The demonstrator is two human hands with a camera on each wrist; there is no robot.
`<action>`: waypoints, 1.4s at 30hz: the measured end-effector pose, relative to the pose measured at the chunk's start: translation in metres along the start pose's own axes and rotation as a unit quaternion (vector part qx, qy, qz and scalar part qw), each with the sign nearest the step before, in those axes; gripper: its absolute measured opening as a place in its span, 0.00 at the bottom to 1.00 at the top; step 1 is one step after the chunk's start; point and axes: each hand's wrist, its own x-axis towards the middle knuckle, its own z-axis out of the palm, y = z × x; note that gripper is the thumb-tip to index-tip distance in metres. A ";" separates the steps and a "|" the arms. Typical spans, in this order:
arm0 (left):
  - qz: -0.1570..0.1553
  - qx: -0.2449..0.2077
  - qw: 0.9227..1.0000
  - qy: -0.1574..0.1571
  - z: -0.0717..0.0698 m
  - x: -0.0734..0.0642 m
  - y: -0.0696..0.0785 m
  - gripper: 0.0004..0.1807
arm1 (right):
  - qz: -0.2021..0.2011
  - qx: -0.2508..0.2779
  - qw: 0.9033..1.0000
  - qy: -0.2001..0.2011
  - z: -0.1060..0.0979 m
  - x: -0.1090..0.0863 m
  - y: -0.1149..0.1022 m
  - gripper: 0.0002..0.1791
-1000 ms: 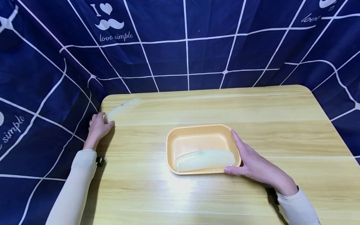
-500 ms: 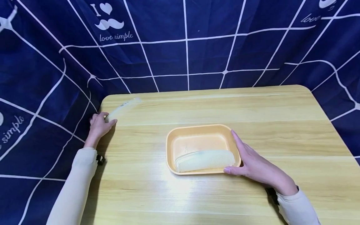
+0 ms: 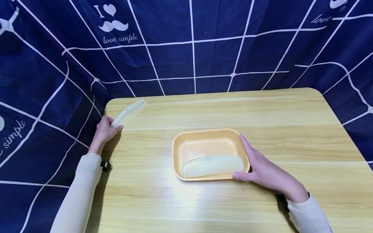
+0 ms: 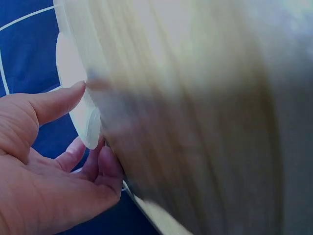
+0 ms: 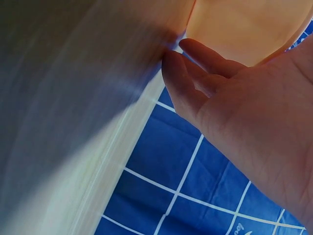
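At the table's far left corner, my left hand point(image 3: 104, 130) pinches the near end of a pale translucent comb point(image 3: 129, 113) between thumb and fingers. The comb is tipped up, spine uppermost, its far end pointing to the back right. The left wrist view has the thumb on one side of the comb point(image 4: 71, 61) and curled fingers below its end. A second, wider pale comb point(image 3: 214, 166) lies along the near side of a peach plastic box point(image 3: 205, 147). My right hand point(image 3: 260, 168) grips the box's right end, thumb at the near rim and fingers along the right wall.
The light wooden table point(image 3: 151, 200) has rounded far corners. A dark blue cloth point(image 3: 169, 58) with white lines hangs behind it and along both sides, close to my left hand.
My left hand has moved slightly right and closed its pinch on the comb. That comb has tipped up from lying flatter. The right hand, box and second comb stay put.
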 end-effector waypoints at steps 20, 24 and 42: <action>0.027 -0.270 0.962 0.003 0.006 -0.013 0.012 0.21 | 0.011 0.006 1.000 0.002 0.002 0.001 -0.001 0.73; 0.017 -0.332 0.943 0.026 0.008 -0.016 0.016 0.19 | 0.007 0.003 1.000 0.004 0.002 0.001 0.000 0.73; 0.040 -0.444 0.893 0.062 0.018 -0.031 0.029 0.12 | 0.010 -0.001 1.000 0.005 0.003 0.001 0.000 0.73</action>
